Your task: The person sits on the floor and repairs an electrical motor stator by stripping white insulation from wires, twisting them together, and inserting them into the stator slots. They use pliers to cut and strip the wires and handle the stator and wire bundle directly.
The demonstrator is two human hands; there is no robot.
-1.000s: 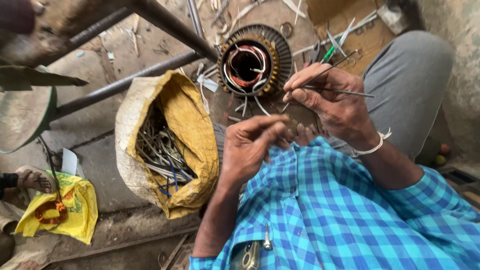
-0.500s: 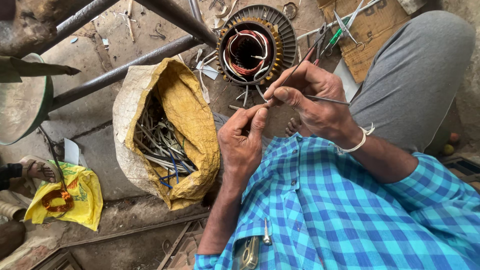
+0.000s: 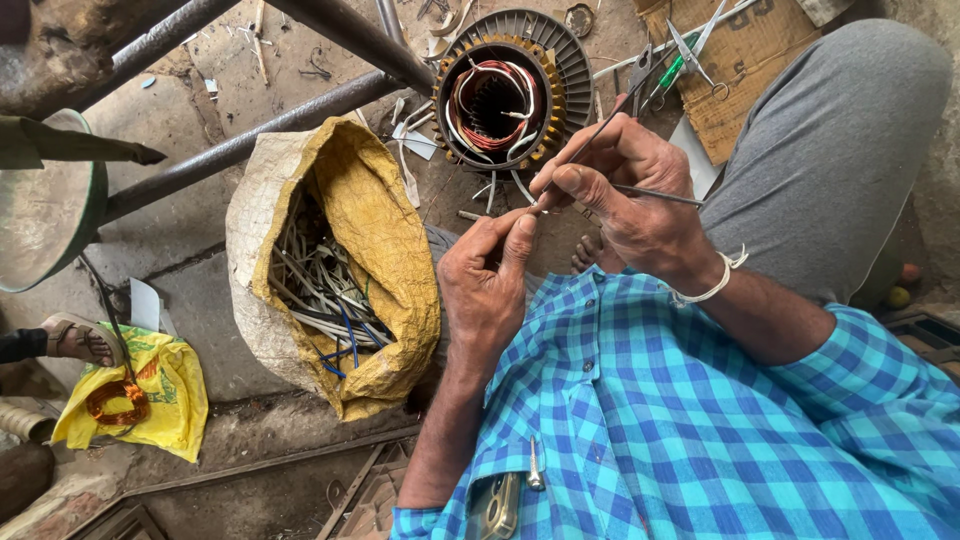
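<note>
On the far left a yellow plastic bag (image 3: pixel 140 405) is lying on the dusty concrete floor (image 3: pixel 190 290), with someone's sandalled foot (image 3: pixel 75 340) just above it. Dark metal pipes (image 3: pixel 250 145) are crossing the floor toward an open yellow sack (image 3: pixel 385 260) stuffed with cut wires. Right of the sack, the left hand (image 3: pixel 485 290) is pinching its thumb and fingers together on something too small to tell. A motor stator (image 3: pixel 500 90) is sitting on the floor beyond the hands. The right hand (image 3: pixel 640 205) is gripping thin wire rods (image 3: pixel 600 130), closed around them, fingertips nearly meeting the left. Scissors are resting on cardboard (image 3: pixel 740 95) at far right.
</note>
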